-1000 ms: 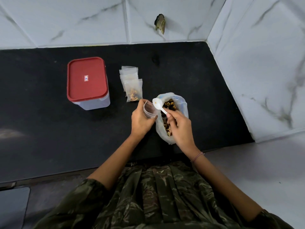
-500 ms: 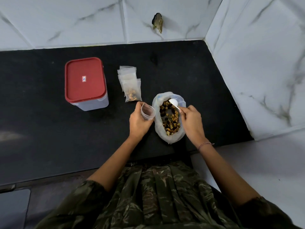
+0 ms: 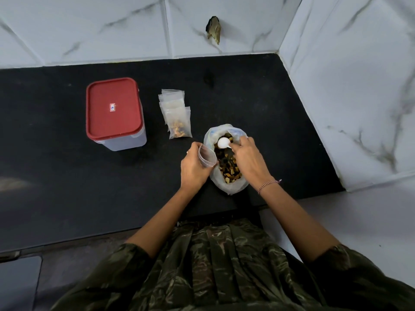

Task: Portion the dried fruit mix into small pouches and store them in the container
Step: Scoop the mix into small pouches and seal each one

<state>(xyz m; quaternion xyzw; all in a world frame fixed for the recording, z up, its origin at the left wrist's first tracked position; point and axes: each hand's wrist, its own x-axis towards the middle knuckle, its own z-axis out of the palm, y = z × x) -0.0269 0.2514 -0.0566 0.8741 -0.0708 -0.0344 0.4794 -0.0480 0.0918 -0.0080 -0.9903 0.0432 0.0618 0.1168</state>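
In the head view the left hand [image 3: 194,166] grips a small clear pouch [image 3: 207,156], holding its mouth open and tipped toward the bag [image 3: 229,186] of fruit mix [image 3: 228,168] just beside it on the black counter [image 3: 67,187]. The right hand [image 3: 248,159] pinches a white spoon [image 3: 223,142] by its handle, with the bowl low over the far end of the mix. A second ago that spoon was up at the pouch's mouth; half a second ago it had swung across to the bag; now it is down among the fruit, showing only white, so it looks empty or turned over. I cannot tell which. That suggests one spoonful has been delivered and another is being dug for the same pouch; how full the pouch is cannot be seen. The left hand has barely moved. Well to the left, the container [image 3: 115,113] stands with its red lid on. Between it and the bag lies a pile of pouches [image 3: 173,102], with one filled pouch [image 3: 179,129] at the front. Storing has not begun.
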